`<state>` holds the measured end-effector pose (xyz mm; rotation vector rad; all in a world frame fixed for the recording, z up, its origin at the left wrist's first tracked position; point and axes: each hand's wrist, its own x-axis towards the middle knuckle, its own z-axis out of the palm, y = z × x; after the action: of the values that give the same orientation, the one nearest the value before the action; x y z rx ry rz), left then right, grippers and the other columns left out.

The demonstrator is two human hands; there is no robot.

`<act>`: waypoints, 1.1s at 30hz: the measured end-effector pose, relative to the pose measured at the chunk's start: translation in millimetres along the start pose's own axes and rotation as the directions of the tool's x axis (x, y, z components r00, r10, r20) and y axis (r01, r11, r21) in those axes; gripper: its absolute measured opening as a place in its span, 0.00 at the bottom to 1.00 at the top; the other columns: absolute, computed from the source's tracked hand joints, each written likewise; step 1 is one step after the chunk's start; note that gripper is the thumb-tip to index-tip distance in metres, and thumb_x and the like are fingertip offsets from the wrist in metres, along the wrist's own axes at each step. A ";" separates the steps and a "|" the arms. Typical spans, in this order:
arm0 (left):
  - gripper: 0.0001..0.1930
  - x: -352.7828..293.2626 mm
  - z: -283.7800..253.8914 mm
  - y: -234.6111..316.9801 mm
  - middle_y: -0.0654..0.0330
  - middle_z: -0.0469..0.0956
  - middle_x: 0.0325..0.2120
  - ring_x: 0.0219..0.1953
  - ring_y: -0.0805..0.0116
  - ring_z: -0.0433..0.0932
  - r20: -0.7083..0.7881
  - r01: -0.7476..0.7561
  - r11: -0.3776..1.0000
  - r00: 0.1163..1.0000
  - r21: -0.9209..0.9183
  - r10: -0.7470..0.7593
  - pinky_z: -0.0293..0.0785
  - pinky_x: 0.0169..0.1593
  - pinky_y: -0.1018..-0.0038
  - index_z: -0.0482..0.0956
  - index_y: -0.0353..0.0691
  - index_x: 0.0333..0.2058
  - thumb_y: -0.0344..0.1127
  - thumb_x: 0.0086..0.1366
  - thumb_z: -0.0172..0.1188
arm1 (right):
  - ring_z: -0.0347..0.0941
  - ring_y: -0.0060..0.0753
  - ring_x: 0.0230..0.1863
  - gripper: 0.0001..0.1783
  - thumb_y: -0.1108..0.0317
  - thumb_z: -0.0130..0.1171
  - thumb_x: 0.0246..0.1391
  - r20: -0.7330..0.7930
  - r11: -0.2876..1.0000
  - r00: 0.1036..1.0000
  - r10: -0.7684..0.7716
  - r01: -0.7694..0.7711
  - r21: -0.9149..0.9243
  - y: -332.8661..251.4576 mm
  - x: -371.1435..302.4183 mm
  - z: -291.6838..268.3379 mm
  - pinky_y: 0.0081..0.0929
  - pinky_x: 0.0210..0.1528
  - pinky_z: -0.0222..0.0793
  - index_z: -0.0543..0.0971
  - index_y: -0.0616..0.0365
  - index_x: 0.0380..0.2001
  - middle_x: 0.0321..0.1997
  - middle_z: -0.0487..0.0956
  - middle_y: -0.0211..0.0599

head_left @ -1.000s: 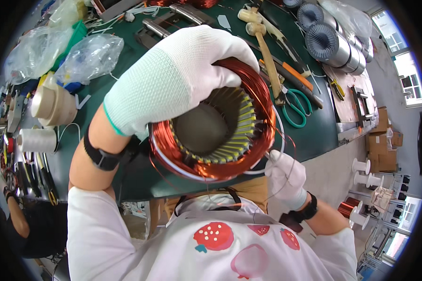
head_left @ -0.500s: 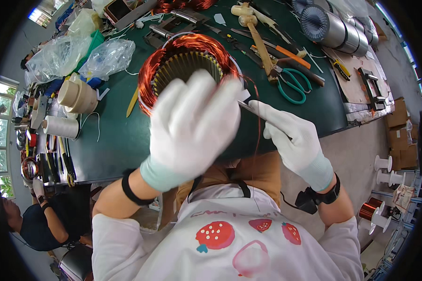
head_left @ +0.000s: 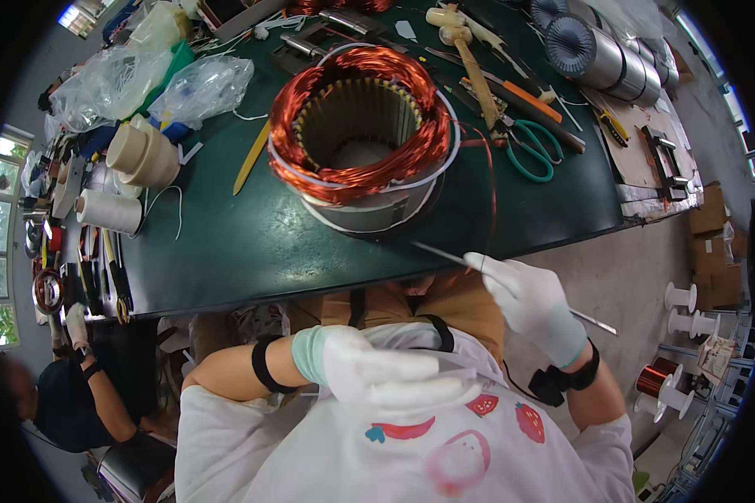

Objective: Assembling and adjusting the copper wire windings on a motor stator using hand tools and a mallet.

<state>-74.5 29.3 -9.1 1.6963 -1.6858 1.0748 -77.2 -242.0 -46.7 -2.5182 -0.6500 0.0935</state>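
Note:
A stator (head_left: 377,197) with a thick ring of copper windings (head_left: 310,159) stands upright on the green bench, its slotted bore facing up. My right hand (head_left: 533,302) is closed around a long, thin metal rod (head_left: 439,252), which points left below the stator; its flat end (head_left: 596,321) sticks out behind the hand. A loose copper wire (head_left: 492,197) runs from the windings down toward the right fingertips. In front of my chest, my left hand (head_left: 394,369) is blurred, fingers straight and pressed close. A pale thin slip (head_left: 460,360) shows at its thumb, seemingly pinched.
Right of the stator lie green-handled scissors (head_left: 535,151), a wooden mallet (head_left: 474,80) and other tools. Plastic bags (head_left: 201,92) and a white thread spool (head_left: 109,211) are at left. A co-worker's gloved hand (head_left: 77,327) is at the far left edge.
My left hand has moved from over the stator back to my chest, uncovering the windings. My right hand has lowered a little with the rod, away from the stator.

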 end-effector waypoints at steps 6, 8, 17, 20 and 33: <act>0.08 -43.7 -41.5 19.3 0.66 0.83 0.40 0.36 0.77 0.76 0.096 0.034 0.999 0.995 0.011 -0.035 0.71 0.34 0.82 0.89 0.43 0.34 0.32 0.57 0.62 | 0.80 0.42 0.38 0.36 0.70 0.55 0.63 0.269 0.966 0.931 -0.246 0.212 0.150 -101.6 91.6 28.1 0.35 0.39 0.77 0.62 0.45 0.74 0.37 0.83 0.38; 0.07 -37.6 -57.1 14.5 0.66 0.82 0.34 0.28 0.79 0.73 -0.026 -0.025 0.995 0.999 0.097 0.028 0.66 0.28 0.82 0.88 0.42 0.32 0.31 0.55 0.63 | 0.80 0.44 0.39 0.34 0.72 0.54 0.63 -0.177 0.889 0.899 -0.400 0.428 0.164 -128.7 118.2 14.2 0.32 0.40 0.78 0.64 0.51 0.73 0.42 0.84 0.41; 0.16 -42.9 -85.8 -46.6 0.64 0.81 0.37 0.32 0.63 0.77 -0.022 0.365 0.903 0.929 0.228 -0.370 0.72 0.29 0.67 0.81 0.47 0.33 0.32 0.42 0.75 | 0.76 0.25 0.31 0.19 0.75 0.52 0.66 -0.300 0.901 0.932 -0.205 0.299 0.314 -99.4 100.8 -71.2 0.25 0.36 0.73 0.80 0.63 0.57 0.36 0.83 0.37; 0.19 -59.3 -88.8 -55.4 0.63 0.82 0.38 0.36 0.60 0.81 0.002 0.405 0.894 0.911 0.192 -0.413 0.76 0.32 0.65 0.81 0.45 0.37 0.31 0.43 0.75 | 0.85 0.42 0.36 0.13 0.75 0.56 0.62 -0.260 0.954 0.955 -0.146 0.205 0.218 -84.1 55.7 -44.0 0.31 0.38 0.78 0.84 0.62 0.48 0.39 0.86 0.45; 0.22 -89.7 -91.2 -61.3 0.59 0.78 0.45 0.41 0.62 0.80 0.247 0.394 0.911 0.877 0.122 -0.412 0.77 0.33 0.68 0.81 0.47 0.39 0.33 0.43 0.76 | 0.83 0.49 0.51 0.21 0.66 0.58 0.66 0.011 0.927 0.983 -0.185 0.171 0.334 -102.1 98.3 -24.6 0.33 0.53 0.78 0.79 0.57 0.60 0.56 0.82 0.50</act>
<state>-22.8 160.8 -21.1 2.1968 -1.3576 0.7360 -29.7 -132.1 33.1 -2.1294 -0.8048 0.1761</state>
